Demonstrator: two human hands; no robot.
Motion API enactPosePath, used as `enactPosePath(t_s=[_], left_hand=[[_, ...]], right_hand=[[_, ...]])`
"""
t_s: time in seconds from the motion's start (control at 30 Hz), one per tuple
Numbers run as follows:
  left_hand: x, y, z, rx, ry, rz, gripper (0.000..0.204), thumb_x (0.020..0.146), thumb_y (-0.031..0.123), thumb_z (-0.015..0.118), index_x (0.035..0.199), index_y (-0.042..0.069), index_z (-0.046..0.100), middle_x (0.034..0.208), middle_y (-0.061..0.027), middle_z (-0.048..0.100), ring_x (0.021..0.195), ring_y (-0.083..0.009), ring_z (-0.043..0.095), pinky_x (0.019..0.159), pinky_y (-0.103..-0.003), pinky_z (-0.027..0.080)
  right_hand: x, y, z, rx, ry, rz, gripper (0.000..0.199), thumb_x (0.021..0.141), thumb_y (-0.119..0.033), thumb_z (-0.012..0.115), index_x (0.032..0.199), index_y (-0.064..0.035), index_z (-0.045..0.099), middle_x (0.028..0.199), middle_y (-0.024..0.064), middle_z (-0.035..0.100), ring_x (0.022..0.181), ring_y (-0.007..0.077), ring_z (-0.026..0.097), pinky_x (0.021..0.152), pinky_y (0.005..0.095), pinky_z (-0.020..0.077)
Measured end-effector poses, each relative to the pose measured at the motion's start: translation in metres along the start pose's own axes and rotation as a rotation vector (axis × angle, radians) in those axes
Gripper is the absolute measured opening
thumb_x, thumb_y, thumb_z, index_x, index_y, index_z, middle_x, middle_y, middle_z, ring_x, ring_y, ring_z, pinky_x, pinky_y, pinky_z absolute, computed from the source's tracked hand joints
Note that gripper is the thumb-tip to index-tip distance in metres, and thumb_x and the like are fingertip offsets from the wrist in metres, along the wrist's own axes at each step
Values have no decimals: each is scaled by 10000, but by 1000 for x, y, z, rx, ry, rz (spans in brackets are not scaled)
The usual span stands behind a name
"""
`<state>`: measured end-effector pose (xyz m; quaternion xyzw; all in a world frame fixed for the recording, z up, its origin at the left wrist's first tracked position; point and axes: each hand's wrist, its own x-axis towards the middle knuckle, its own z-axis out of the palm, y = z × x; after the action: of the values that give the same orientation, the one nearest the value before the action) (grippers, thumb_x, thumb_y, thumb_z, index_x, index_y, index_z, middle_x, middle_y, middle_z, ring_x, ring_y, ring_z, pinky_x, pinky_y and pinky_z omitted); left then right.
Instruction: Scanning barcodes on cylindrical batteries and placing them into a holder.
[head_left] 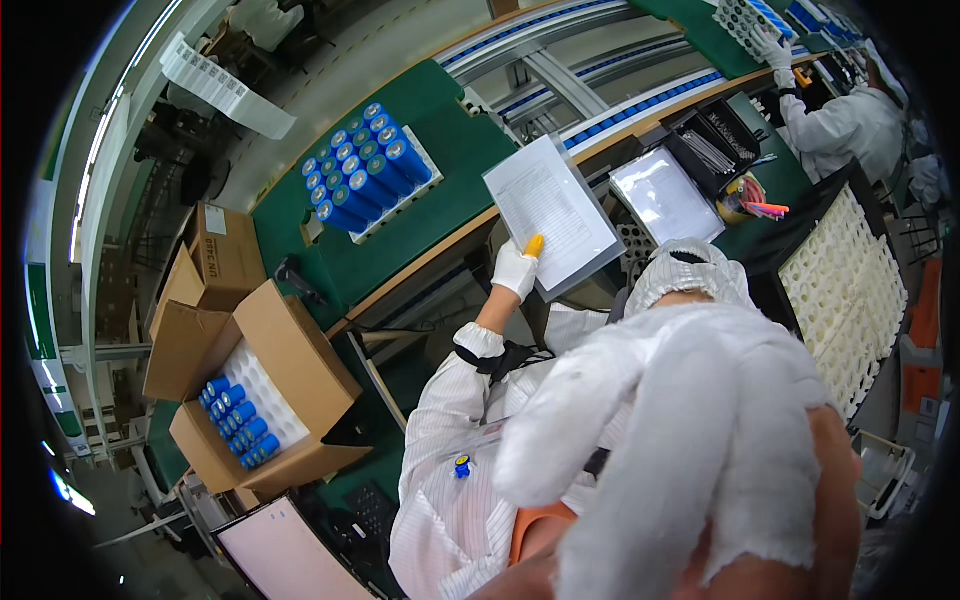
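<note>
My left hand [515,271], in a white glove with a yellow thumb cover, grips the lower left edge of a printed sheet in a clear plastic sleeve [553,205]. The sheet is held tilted at the bench edge. Close to the camera, my white-gloved right hand [680,420] fills the lower right. Its fingers are stretched out and a little apart, with nothing visible in them. Some bare skin shows beside the glove. Beyond the sheet, blue cylindrical cells [360,165] stand in rows on a white tray, on a green bench top [440,130].
An open cardboard box [320,350] at left holds more blue cells on white foam; a closed carton [225,255] stands behind it. Rightward are another sleeved paper [665,190], a black organizer [712,140] and a foam-lined black tray [840,280]. A co-worker [850,125] handles cells at far right.
</note>
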<state>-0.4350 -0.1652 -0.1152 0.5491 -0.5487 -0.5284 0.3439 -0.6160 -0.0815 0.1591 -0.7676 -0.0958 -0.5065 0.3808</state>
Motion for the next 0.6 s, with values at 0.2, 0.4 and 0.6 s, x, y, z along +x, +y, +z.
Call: enactPosePath(t_s=[0.2,0.4,0.6], left_hand=[[0,-3,-1,112,29,-9,411,947,287,645,1131,-80,638,1034,-242,704,954,-337,682,830,-368,504],[5,-3,-5,-80,-8,47,388,950,256,654,1152,-75,642,1065,-183,707,961,-249,658,847,-331,492],[-3,17,-45,-378,30,62,416,953,280,676,1195,-53,622,1100,-90,687,944,-163,631,850,-298,498]], right_hand=[[12,-5,-5,-14,-14,-30,418,1005,-316,495,1229,27,574,1196,217,605,1017,329,631,862,413,517],[23,0,-39,-262,61,-3,401,992,-309,518,1208,23,581,1168,210,611,978,318,638,825,408,531],[-60,105,-56,-1085,133,1169,477,868,-293,704,1241,-13,603,1111,213,658,1015,328,650,865,373,523]])
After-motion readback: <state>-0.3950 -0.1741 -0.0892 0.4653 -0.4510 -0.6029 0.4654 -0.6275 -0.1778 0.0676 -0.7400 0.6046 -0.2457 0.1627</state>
